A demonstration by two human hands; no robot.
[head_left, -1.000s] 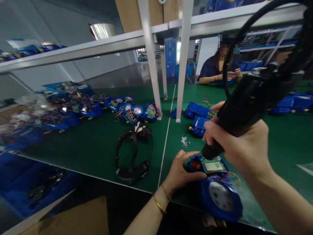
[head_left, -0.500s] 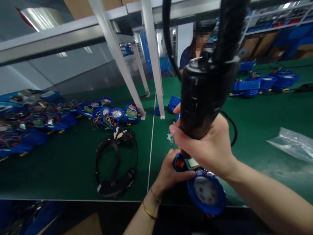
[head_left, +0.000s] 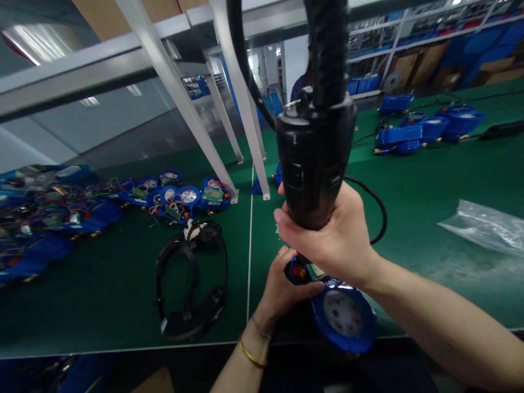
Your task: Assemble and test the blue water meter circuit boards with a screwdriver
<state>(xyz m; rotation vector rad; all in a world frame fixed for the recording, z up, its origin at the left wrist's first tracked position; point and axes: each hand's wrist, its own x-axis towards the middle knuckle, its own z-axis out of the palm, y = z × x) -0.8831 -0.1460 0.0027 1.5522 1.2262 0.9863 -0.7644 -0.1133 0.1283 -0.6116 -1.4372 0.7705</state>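
Observation:
My right hand [head_left: 335, 240] is wrapped round a black electric screwdriver [head_left: 313, 158], held upright with its cable running up out of view. Its tip is hidden behind my hand, just above a blue water meter [head_left: 341, 316] at the near edge of the green table [head_left: 429, 191]. My left hand [head_left: 282, 286] grips the left end of that meter beside its red-and-blue part. The meter's round white dial faces up.
A black head strap [head_left: 190, 284] lies left of the meter. Several blue meters with loose wires [head_left: 180, 194] crowd the left and far right. White frame posts [head_left: 241, 125] stand mid-table. A clear plastic bag [head_left: 485, 226] lies at right. Small white screws sit near the table seam.
The screwdriver swung from a slant to upright over the meter. My left hand went from fingers spread beside the meter to a closed grip on it. The view shifted left and down.

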